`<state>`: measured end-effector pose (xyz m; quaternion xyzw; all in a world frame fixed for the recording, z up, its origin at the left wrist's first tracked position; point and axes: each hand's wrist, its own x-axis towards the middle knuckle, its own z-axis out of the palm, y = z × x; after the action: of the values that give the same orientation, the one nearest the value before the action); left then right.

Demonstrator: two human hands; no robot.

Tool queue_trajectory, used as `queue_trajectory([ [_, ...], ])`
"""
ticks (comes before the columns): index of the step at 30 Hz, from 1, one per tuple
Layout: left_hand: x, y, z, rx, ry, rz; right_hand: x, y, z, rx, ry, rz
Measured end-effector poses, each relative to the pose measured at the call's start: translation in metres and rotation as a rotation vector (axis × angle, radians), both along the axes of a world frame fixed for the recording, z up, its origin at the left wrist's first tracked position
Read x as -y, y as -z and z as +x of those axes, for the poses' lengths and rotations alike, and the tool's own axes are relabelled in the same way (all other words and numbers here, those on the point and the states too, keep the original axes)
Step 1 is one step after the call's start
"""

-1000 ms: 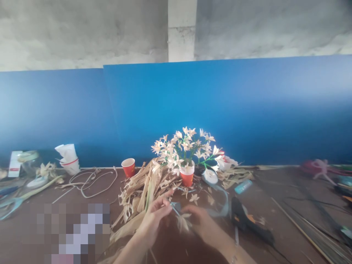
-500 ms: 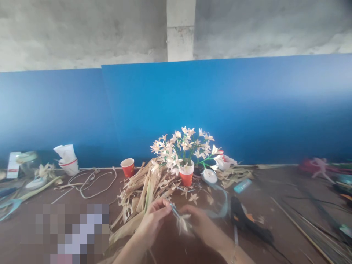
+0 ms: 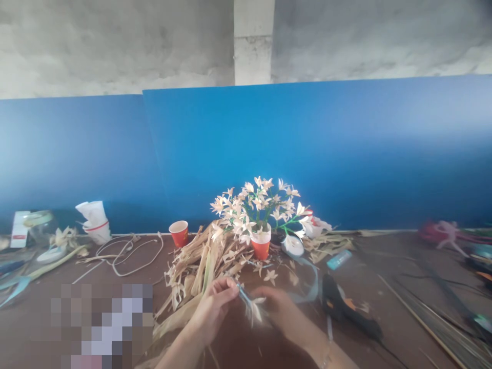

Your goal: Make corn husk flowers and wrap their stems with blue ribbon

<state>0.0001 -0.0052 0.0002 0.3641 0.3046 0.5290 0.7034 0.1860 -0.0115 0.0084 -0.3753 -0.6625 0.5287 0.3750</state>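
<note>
My left hand (image 3: pixel 217 305) pinches the thin blue-green stem of a small artificial flower (image 3: pixel 254 311) between thumb and fingers. Its pale petals hang down to the right of the stem. Close beside the petals is my right hand (image 3: pixel 279 310), blurred, with its fingertips partly hidden; whether they touch the flower I cannot tell. Just beyond the hands, a red paper cup (image 3: pixel 261 250) holds a bunch of white flowers (image 3: pixel 261 202) on green stems. Dry corn husks (image 3: pixel 203 256) lie heaped to the left of that cup.
A black glue gun (image 3: pixel 348 310) lies right of my right hand, near a turquoise packet (image 3: pixel 339 260). Another red cup (image 3: pixel 179 234), a white cable (image 3: pixel 132 256) and a white cup (image 3: pixel 97 231) stand or lie left. Thin sticks (image 3: pixel 430 320) lie far right. A blue panel (image 3: pixel 307 148) closes the back.
Both hands stay almost in place around the flower. The fingers of my right hand have shifted very slightly, and the flower shows a little more sharply.
</note>
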Motion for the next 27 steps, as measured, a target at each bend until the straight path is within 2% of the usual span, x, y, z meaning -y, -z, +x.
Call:
queue_trajectory([
  [8, 0.000, 0.000, 0.001, 0.031, 0.010, 0.022, 0.008, -0.011, -0.005, -0.039, -0.027, -0.088],
  [16, -0.001, 0.001, -0.002, 0.007, 0.033, 0.004, 0.000, 0.001, -0.002, -0.006, 0.024, -0.024],
  [27, -0.001, 0.002, 0.000, -0.017, 0.050, 0.002, 0.003, -0.006, -0.004, 0.023, -0.011, 0.005],
])
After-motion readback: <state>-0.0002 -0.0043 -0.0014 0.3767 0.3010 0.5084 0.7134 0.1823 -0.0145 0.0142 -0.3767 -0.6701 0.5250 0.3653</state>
